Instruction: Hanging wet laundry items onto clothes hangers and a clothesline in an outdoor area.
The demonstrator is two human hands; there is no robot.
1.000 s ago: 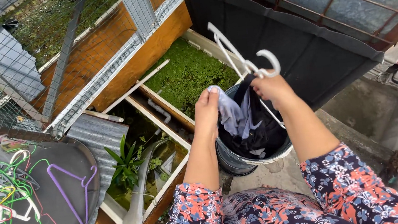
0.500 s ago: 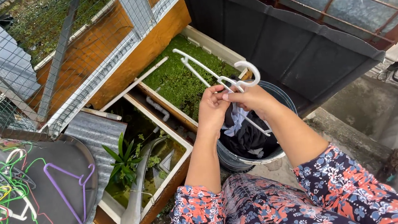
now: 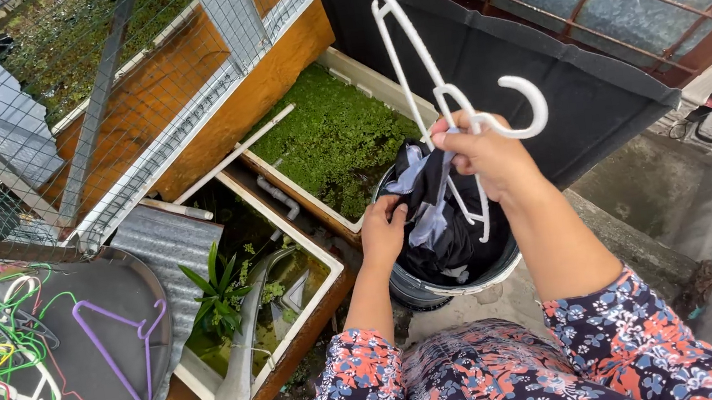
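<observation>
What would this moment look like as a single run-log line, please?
right hand: holds white hanger raised | left hand: grips dark garment | bucket: below

Bucket (image 3: 439, 287) interior under dark laundry (image 3: 446, 234)

Clothes (image 3: 447, 243) in bucket (image 3: 466, 284), planter (image 3: 335, 139) behind

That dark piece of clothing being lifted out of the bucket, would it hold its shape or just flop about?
Probably floppy: the dark garment hangs in loose folds below the right hand, which also grips the white hanger. It looks light, since it dangles from a finger pinch while the left hand only steadies it. It may be damp and clingy, but the picture cannot settle that.
</observation>
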